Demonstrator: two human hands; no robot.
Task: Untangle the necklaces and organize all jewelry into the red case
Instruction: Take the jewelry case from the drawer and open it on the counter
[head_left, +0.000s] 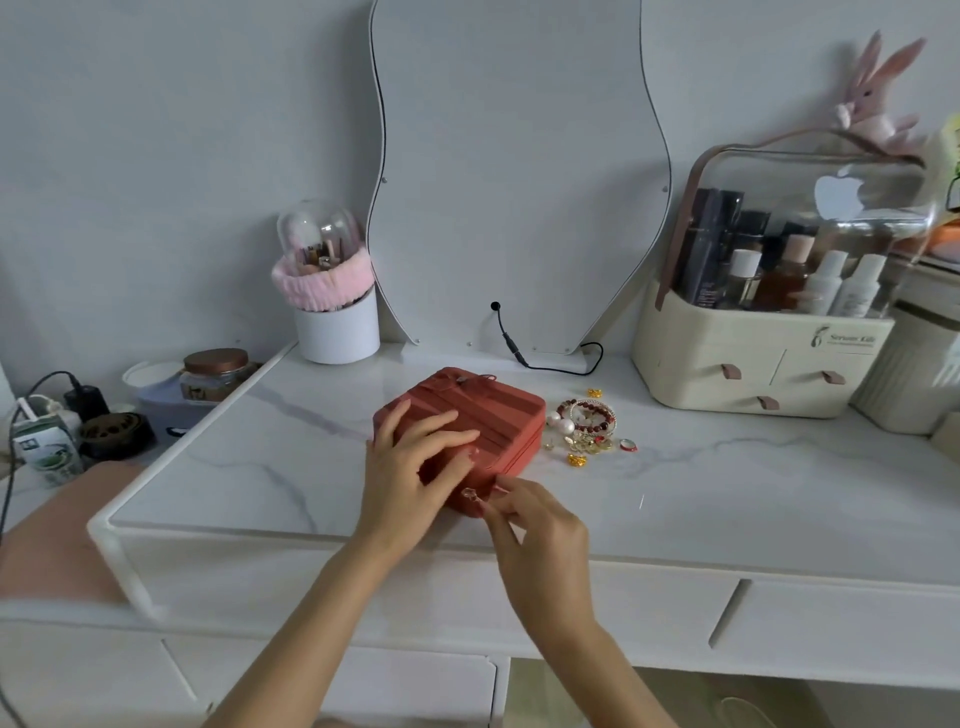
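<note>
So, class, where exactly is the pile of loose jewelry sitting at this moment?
In the head view, the jewelry pile lies on the marble tabletop, just right of the red case and in front of the cream cosmetics organizer.

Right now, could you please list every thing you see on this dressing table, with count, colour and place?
red zippered jewelry case: one, red, shut, table centre
loose jewelry pile: one heap, gold, dark red, pearl white, right of the case
white marble-pattern tabletop: one, white
wavy mirror: one, pale, behind the case
white brush holder: one, pink band, left of the mirror
cream cosmetics organizer: one, clear lid, far right
pink plush rabbit: one, on the organizer
left hand: rests on the case
right hand: pinches at the case's near corner
</note>
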